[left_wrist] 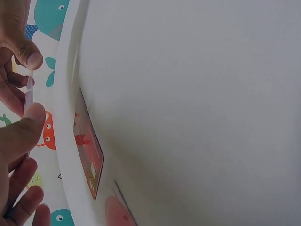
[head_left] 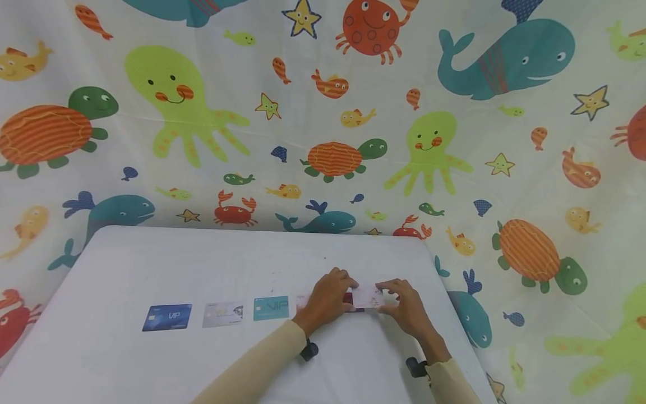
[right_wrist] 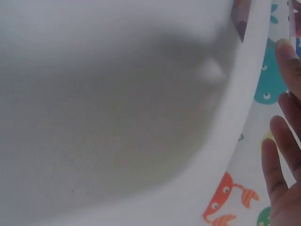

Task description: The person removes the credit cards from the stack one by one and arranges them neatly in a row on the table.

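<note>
A pale pink-white card [head_left: 367,296] is held up level between both hands. My left hand [head_left: 328,297] pinches its left end between thumb and fingers, and my right hand [head_left: 406,306] pinches the right end the same way. From the side in the left wrist view, the thin card [left_wrist: 29,96] is raised above the tabletop. Below it a red card [left_wrist: 88,150] lies on the table. Beside that lies a pink card [left_wrist: 120,212], mostly hidden by the left hand in the head view. The right wrist view catches the right thumb [right_wrist: 288,52] at the card's edge.
On the white table [head_left: 227,376], a blue VIP card [head_left: 167,317], a silver-grey card [head_left: 222,314] and a teal VIP card [head_left: 271,308] lie in a row to the left. A curtain [head_left: 282,123] printed with sea animals hangs behind the table.
</note>
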`<state>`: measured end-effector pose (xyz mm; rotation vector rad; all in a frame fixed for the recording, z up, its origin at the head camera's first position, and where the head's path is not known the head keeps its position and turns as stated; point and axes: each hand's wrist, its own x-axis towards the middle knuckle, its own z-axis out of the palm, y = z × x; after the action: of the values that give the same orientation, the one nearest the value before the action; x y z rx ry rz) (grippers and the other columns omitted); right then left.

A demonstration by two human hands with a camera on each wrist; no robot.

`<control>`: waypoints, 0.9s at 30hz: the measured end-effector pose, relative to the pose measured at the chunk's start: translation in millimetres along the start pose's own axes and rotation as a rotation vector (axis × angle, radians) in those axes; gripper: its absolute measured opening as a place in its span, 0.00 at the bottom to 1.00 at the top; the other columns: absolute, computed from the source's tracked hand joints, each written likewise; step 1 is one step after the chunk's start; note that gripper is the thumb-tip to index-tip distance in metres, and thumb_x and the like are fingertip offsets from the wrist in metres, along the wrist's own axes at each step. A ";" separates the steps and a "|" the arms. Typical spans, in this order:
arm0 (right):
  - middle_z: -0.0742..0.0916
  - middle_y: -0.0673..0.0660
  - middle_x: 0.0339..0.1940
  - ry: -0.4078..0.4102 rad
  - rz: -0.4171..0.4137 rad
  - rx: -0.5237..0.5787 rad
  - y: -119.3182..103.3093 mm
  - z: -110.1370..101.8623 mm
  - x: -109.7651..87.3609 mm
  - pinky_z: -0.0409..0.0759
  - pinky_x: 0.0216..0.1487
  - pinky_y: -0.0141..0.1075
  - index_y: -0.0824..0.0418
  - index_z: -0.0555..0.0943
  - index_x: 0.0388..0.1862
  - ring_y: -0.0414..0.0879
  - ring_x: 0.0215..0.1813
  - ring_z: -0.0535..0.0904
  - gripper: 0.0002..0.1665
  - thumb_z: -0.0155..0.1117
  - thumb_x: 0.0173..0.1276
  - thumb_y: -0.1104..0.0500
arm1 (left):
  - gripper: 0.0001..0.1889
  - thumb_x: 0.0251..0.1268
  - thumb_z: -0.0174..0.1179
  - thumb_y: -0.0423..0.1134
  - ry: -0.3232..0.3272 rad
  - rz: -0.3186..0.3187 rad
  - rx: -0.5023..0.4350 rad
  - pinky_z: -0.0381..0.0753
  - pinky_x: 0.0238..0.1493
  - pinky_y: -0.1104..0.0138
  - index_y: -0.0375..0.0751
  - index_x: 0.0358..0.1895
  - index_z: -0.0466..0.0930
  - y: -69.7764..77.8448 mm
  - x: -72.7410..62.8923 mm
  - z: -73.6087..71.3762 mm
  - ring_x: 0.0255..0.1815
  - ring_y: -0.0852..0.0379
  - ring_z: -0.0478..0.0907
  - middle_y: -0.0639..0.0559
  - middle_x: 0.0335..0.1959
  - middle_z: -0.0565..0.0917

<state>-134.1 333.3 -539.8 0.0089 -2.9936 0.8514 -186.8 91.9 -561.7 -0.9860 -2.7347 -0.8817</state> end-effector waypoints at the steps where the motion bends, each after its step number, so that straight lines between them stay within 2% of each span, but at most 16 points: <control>1: 0.88 0.47 0.60 0.000 0.002 -0.001 1.2 0.1 0.1 0.87 0.62 0.49 0.43 0.86 0.64 0.47 0.56 0.83 0.35 0.86 0.57 0.60 | 0.25 0.58 0.81 0.52 0.002 0.001 0.002 0.85 0.63 0.69 0.56 0.59 0.90 0.5 0.5 1.1 0.52 0.60 0.81 0.58 0.52 0.89; 10: 0.87 0.48 0.60 -0.007 0.014 -0.010 10.7 -2.0 -1.2 0.87 0.62 0.49 0.42 0.86 0.64 0.48 0.57 0.83 0.34 0.85 0.59 0.61 | 0.25 0.58 0.80 0.53 -0.008 0.007 0.021 0.85 0.63 0.67 0.55 0.59 0.90 3.4 6.4 12.1 0.53 0.59 0.82 0.57 0.52 0.89; 22: 0.88 0.48 0.60 -0.013 0.047 -0.028 22.9 -2.7 -2.1 0.87 0.62 0.50 0.43 0.86 0.64 0.48 0.57 0.84 0.33 0.84 0.60 0.61 | 0.26 0.56 0.81 0.55 -0.023 -0.003 0.012 0.85 0.61 0.69 0.55 0.58 0.90 7.3 14.0 30.1 0.52 0.60 0.81 0.58 0.51 0.90; 27: 0.88 0.49 0.60 -0.010 0.072 -0.037 26.1 -2.5 -2.2 0.87 0.62 0.52 0.43 0.86 0.64 0.49 0.57 0.84 0.33 0.84 0.60 0.62 | 0.26 0.57 0.81 0.55 -0.039 -0.002 0.020 0.84 0.60 0.69 0.54 0.59 0.90 11.1 16.7 32.4 0.52 0.59 0.81 0.57 0.51 0.90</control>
<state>-132.1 356.7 -551.5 -0.0962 -3.0358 0.8039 -190.0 125.9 -578.5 -1.0076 -2.7716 -0.8425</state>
